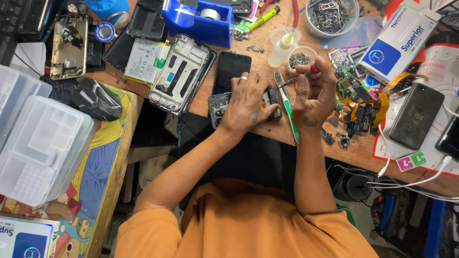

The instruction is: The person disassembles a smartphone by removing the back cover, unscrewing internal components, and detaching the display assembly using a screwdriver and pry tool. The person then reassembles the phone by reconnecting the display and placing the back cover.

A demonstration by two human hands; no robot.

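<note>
Screwdriver point(300, 76) tip aimed left, downward

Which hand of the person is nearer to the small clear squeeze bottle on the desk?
The right hand. It holds a screwdriver just below the squeeze bottle. The left hand rests on the opened phone, lower and further left of the bottle.

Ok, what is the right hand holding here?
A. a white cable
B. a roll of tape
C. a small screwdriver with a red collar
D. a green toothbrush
C: the right hand pinches a thin screwdriver with a red collar, its tip aimed at the opened phone that the left hand presses to the bench; the toothbrush lies loose between the hands.
</note>
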